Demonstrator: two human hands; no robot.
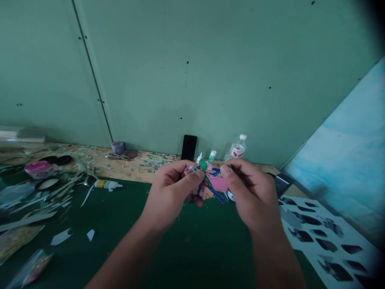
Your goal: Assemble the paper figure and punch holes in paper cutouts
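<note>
In the head view, a phone [189, 147] stands against the wall [150, 80] beyond the left fingers. The right hand [255, 192] partly hides a water bottle [237, 151] behind it. Left of the fingers, a glue bottle [107, 184] lies on the bench [204, 249]; right of them, a white sheet [333, 241] with dark shapes. The left hand [170, 190] pinches a colourful craft piece [207, 192]; the right thumb and fingers nearly meet beside it, their grip unclear.

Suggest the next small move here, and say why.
Perhaps bring the right hand slightly toward the multicoloured piece: the left hand grips that piece, and the right is pinched beside it, though what it holds, if anything, is unclear.
</note>
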